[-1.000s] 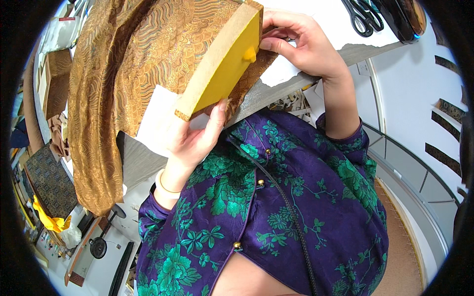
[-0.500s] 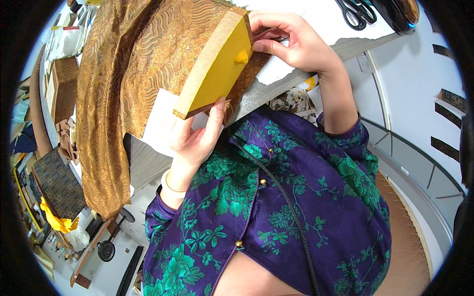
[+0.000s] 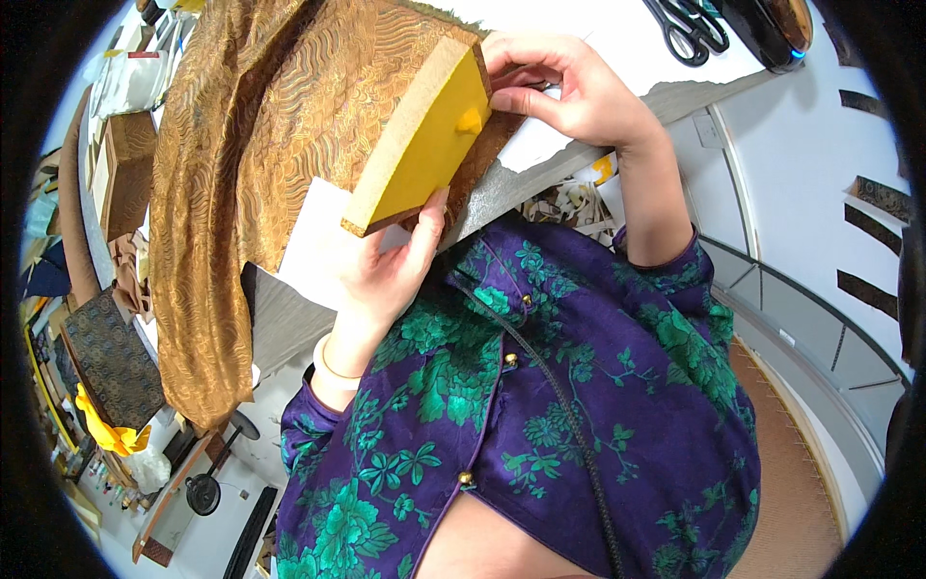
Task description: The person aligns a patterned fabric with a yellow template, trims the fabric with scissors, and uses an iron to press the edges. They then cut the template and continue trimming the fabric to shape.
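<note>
A thick board with a bright yellow face and a tan edge stands tilted in front of me. A small yellow tab sticks out from its face. My left hand is closed on the board's near end, thumb on the yellow face and the other fingers mostly hidden. At the far right edge, my right hand has its thumb and fingers bent in a pinch against the board's side; whether it also grips cloth there cannot be made out. Golden-brown patterned fabric lies under and beside the board.
White paper lies beneath my left hand at the grey table edge. Black scissors rest at the far right, near a dark glossy device. A dark patterned board and yellow cloth are at the left.
The board's far end has dipped slightly toward me and to the left. Both hands keep nearly the same hold.
</note>
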`<act>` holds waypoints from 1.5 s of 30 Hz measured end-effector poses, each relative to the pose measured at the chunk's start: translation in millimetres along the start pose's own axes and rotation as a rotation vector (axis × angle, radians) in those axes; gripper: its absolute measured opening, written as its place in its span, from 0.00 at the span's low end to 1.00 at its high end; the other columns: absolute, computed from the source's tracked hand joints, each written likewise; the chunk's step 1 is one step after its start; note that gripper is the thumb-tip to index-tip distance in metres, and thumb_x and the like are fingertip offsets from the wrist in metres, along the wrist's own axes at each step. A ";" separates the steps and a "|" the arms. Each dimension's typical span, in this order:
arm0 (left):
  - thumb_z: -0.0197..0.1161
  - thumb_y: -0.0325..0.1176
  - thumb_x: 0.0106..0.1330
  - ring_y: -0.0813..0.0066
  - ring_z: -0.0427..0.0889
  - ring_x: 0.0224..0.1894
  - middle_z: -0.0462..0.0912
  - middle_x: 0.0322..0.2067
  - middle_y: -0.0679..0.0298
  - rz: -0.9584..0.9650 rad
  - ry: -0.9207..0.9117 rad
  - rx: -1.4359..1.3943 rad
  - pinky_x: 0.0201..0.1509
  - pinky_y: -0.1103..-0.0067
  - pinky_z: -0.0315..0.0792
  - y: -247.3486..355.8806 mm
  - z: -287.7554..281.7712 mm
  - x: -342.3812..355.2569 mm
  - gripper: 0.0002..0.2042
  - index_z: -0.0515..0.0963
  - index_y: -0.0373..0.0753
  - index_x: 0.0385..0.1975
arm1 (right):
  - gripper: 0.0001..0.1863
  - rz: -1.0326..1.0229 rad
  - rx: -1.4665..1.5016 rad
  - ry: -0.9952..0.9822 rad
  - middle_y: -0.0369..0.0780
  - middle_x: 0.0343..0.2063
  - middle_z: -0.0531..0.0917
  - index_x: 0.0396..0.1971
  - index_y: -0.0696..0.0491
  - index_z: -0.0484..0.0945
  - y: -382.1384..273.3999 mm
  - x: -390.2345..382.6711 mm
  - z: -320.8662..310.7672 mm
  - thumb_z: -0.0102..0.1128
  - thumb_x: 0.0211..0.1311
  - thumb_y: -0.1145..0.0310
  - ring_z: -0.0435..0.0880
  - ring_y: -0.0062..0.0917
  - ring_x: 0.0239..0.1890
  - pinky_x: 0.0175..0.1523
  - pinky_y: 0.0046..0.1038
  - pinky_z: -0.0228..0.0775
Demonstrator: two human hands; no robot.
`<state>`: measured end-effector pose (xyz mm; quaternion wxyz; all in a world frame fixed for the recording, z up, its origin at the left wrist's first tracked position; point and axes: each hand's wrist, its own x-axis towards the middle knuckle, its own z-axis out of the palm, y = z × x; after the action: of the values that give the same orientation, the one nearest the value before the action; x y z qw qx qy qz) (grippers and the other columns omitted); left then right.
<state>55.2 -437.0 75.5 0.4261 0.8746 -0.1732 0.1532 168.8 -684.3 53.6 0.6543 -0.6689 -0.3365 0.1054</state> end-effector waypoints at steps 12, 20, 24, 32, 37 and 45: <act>0.73 0.21 0.53 0.64 0.82 0.26 0.83 0.28 0.58 0.075 -0.029 0.000 0.31 0.75 0.75 -2.3 -1.1 1.9 0.13 0.81 0.30 0.39 | 0.16 0.382 -1.256 0.616 0.45 0.43 0.83 0.47 0.56 0.81 -43.3 -60.3 -105.3 0.64 0.61 0.65 0.82 0.39 0.48 0.56 0.35 0.72; 0.68 0.20 0.42 0.62 0.82 0.24 0.81 0.24 0.54 0.167 -0.045 -0.010 0.28 0.75 0.76 -4.1 -3.9 6.1 0.20 0.81 0.24 0.40 | 0.19 0.570 -1.213 0.350 0.46 0.41 0.80 0.49 0.58 0.78 -63.5 -51.9 -111.9 0.65 0.59 0.69 0.82 0.41 0.44 0.51 0.36 0.73; 0.66 0.22 0.39 0.63 0.83 0.27 0.83 0.27 0.54 0.173 -0.048 0.004 0.29 0.76 0.77 -1.6 -6.4 8.5 0.22 0.82 0.24 0.40 | 0.16 0.552 -1.165 0.296 0.45 0.40 0.81 0.50 0.59 0.76 -80.9 -47.2 -110.7 0.61 0.63 0.72 0.82 0.34 0.41 0.48 0.30 0.73; 0.64 0.23 0.31 0.69 0.76 0.26 0.84 0.29 0.57 0.204 -0.026 0.084 0.25 0.81 0.71 -2.5 -6.8 11.8 0.25 0.83 0.24 0.37 | 0.29 0.576 -0.839 -0.038 0.32 0.34 0.76 0.45 0.62 0.80 -149.8 -11.2 -166.4 0.80 0.40 0.67 0.70 0.12 0.30 0.35 0.16 0.60; 0.66 0.22 0.33 0.69 0.76 0.25 0.84 0.30 0.55 0.158 -0.059 0.046 0.25 0.80 0.72 -1.5 -9.9 10.3 0.24 0.82 0.23 0.37 | 0.34 0.676 -0.746 -0.322 0.32 0.29 0.74 0.43 0.62 0.82 -157.2 26.5 -227.0 0.82 0.37 0.55 0.69 0.15 0.28 0.31 0.17 0.56; 0.68 0.19 0.35 0.68 0.77 0.24 0.85 0.31 0.51 0.105 -0.023 0.040 0.23 0.80 0.73 -0.6 -6.0 7.2 0.21 0.81 0.21 0.36 | 0.32 0.905 -0.684 -0.624 0.32 0.21 0.71 0.36 0.64 0.84 -129.2 102.3 -222.5 0.83 0.35 0.54 0.69 0.17 0.25 0.28 0.22 0.54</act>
<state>61.2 -433.1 81.6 0.3979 0.8744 -0.2208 0.1685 334.6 -813.8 233.5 0.1663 -0.8533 -0.2103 0.4472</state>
